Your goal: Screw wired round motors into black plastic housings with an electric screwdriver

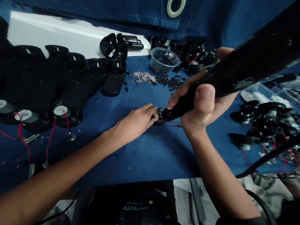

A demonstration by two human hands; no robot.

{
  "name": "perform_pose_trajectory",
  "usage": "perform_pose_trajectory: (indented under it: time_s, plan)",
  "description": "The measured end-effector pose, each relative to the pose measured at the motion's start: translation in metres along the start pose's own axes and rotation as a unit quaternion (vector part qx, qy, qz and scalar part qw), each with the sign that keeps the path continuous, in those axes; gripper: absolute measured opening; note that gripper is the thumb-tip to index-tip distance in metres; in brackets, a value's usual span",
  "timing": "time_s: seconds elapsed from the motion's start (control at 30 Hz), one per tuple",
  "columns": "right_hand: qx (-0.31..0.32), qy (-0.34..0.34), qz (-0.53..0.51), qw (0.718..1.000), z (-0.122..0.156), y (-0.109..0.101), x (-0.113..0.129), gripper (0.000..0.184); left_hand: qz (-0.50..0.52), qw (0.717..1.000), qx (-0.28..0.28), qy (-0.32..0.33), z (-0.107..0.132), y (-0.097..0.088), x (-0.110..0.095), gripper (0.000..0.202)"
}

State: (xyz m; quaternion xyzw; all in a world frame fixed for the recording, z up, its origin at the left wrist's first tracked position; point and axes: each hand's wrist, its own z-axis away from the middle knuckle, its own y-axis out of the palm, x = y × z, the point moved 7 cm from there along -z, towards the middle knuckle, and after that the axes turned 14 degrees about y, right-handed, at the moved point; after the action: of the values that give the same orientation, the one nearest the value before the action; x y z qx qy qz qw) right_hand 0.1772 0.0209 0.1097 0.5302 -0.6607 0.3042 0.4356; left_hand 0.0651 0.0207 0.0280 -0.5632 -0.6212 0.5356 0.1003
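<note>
My right hand point(202, 112) is wrapped round a thick black electric screwdriver point(241, 61), which slants down to the left from the upper right. Its nose end meets a small black part point(159, 122) on the blue cloth. Fingers of my left hand point(141, 119) are closed on this part from the left and cover most of it. A thin red wire point(172, 123) runs out of the part to the right. The bit and the exact contact point are hidden.
Silver screws point(144, 77) and small black pieces point(172, 81) lie behind my hands, beside a clear plastic bowl point(164, 60). Black housings with wired motors point(61, 111) crowd the left. More black wired parts point(263, 118) are piled right. A black cable point(278, 153) crosses there.
</note>
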Motion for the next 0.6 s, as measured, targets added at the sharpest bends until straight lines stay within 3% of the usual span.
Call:
perform_pose_trajectory:
  time_s: [0.17,0.27,0.37,0.43,0.6]
  plan:
    - [-0.01,-0.028,-0.02,0.999,-0.003,0.001,-0.002,0.052,-0.027,1.0,0.01,0.005,-0.001,0.0,-0.001,0.012]
    - [-0.063,-0.022,-0.038,0.997,-0.007,-0.01,0.001,0.041,-0.054,0.998,0.005,-0.016,0.002,-0.003,-0.003,0.008]
    - [-0.173,0.009,-0.024,0.985,-0.012,-0.042,0.001,0.024,-0.119,0.991,-0.004,-0.059,0.008,-0.01,-0.005,0.006]
    - [-0.223,0.034,-0.002,0.974,-0.015,-0.069,-0.004,0.024,-0.159,0.984,-0.009,-0.074,0.012,-0.014,-0.007,0.006]
    - [-0.246,0.144,0.064,0.956,-0.016,-0.128,-0.038,0.034,-0.182,0.981,-0.028,-0.065,0.015,-0.016,-0.008,0.006]
